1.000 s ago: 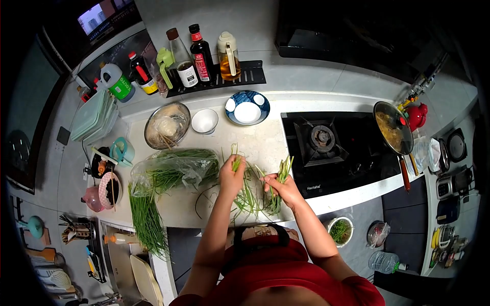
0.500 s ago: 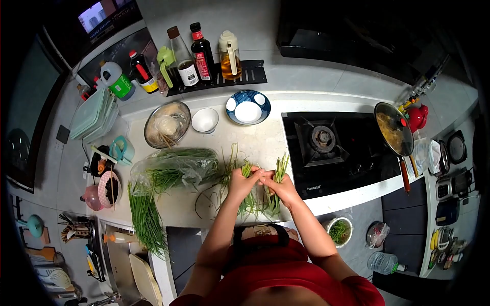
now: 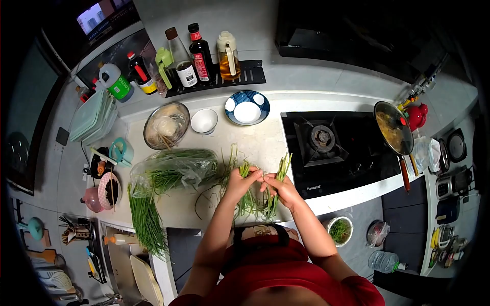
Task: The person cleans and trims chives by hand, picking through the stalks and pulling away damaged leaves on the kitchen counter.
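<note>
Over the counter's front edge, my left hand (image 3: 239, 184) is closed round a loose bunch of thin green chives (image 3: 249, 204), some of them limp. Close beside it, my right hand (image 3: 284, 189) grips a second bunch of chives (image 3: 284, 166) with the stalk ends pointing up. Thumbs and fingertips of both hands nearly meet; whatever is between them is too small to make out. To the left lies a clear plastic bag (image 3: 196, 162) of chives, with a long green bundle (image 3: 146, 219) hanging over the edge.
Behind are a metal bowl (image 3: 153, 133), a white bowl (image 3: 204, 121) and a blue patterned bowl (image 3: 234, 115). At right stands the gas stove (image 3: 352, 168) with a lidded pan (image 3: 393, 127). A white bin (image 3: 349, 239) with green scraps sits on the floor below.
My right hand's fingers have shifted and spread slightly near the left fingertips. Its bunch has tilted a little to the right. The view has moved very slightly.
</note>
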A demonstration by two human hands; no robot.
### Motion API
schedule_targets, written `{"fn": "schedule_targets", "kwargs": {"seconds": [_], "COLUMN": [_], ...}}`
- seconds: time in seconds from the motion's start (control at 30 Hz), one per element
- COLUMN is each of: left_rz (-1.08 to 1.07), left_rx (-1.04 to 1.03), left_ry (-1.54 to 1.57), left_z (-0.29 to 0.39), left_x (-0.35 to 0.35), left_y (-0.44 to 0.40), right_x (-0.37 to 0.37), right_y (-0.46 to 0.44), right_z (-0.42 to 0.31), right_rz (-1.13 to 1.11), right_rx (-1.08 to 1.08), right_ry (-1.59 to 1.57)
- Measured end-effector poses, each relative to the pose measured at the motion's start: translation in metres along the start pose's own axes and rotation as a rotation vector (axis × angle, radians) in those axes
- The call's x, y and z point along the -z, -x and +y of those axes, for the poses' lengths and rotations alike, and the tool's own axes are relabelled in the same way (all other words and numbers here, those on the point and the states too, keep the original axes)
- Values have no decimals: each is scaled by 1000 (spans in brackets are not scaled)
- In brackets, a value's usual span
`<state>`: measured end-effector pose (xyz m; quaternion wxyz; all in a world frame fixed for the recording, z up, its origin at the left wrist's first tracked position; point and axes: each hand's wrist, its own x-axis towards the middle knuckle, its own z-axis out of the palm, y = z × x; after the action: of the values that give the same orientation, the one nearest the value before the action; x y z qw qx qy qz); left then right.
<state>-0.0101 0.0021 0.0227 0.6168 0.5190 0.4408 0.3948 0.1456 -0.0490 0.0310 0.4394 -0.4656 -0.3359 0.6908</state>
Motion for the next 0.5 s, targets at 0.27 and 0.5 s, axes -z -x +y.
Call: {"fn": "schedule_targets", "kwargs": {"seconds": [0.27,0.5], "left_rz": [116,-94], "left_rx": [-128,-120], "left_ry": [203,-88], "left_z": [6,-2], "left_x": [-3,-18], "left_y": [-9,1], "right_x": [-5,-2], "right_y": [-2,-4], "right_z": [4,7], "right_rz": [0,-26], "right_rx": [1,37], "right_ry": [-148,-43]}}
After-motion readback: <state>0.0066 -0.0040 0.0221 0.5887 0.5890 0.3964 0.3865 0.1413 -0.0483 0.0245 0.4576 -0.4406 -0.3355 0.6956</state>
